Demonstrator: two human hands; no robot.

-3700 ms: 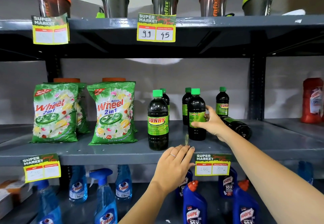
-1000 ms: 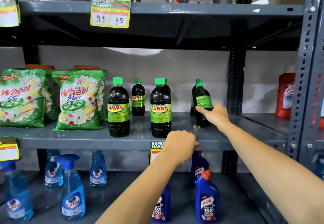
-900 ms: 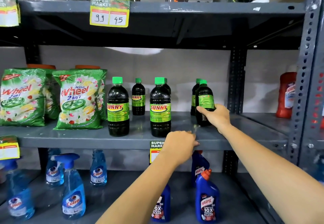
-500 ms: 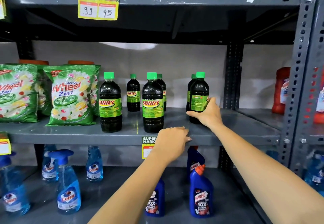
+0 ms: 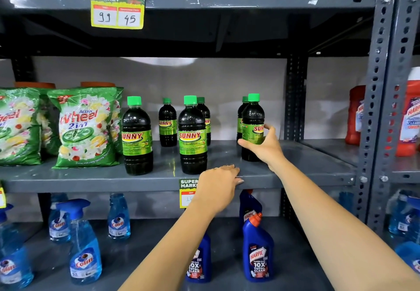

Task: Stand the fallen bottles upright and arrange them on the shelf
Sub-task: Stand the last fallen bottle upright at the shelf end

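Several dark Sunny bottles with green caps stand upright on the grey middle shelf. My right hand grips the lower body of the rightmost front bottle, which stands on the shelf with its label turned partly to the right. Another bottle stands just behind it. Two front bottles stand at the left and the centre, with two smaller-looking ones behind. My left hand rests on the shelf's front edge, fingers curled over it, covering part of a price tag.
Green Wheel detergent bags fill the shelf's left part. Red bottles stand in the bay to the right, past the perforated upright. Blue Colin sprayers and Harpic bottles stand on the shelf below. Shaker cups line the top shelf.
The fallen bottle at the right has been stood upright by my right hand and turned so its label comes round. The view has shifted right and closer. My left hand stays on the shelf edge.
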